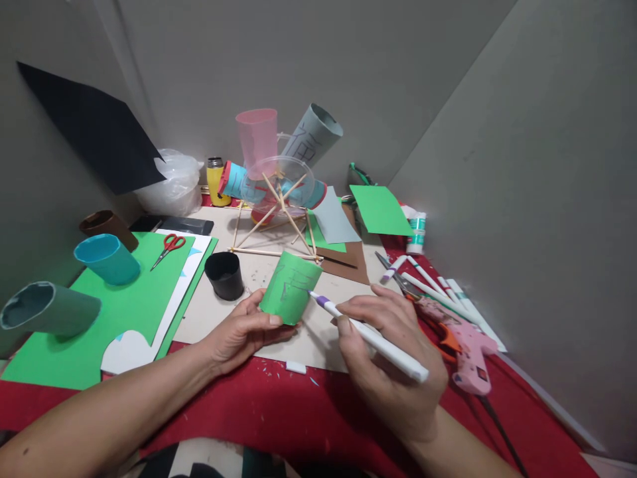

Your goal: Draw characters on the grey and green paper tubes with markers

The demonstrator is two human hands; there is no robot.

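Tilted over the pale board, a green paper tube (292, 287) is gripped by my left hand (251, 325), thumb in front and fingers behind. Dark strokes show on its near side. My right hand (398, 358) is closed around a white marker (381, 342) with a purple collar, its tip at the tube's right side; whether it touches I cannot tell. A black paper cup (224, 275) stands left of the tube. Behind is a stick-framed wheel (279, 189) carrying a pink cup (257, 139), a grey tube with writing (312, 135) and blue-and-red ones.
Left, green sheets (134, 302) bear a blue tube (107, 259), a grey tube (52, 309) and red-handled scissors (169, 247). Right lie a pink glue gun (470, 352) and several markers (438, 285). A white marker cap (296, 367) lies in front. Walls stand around the table.
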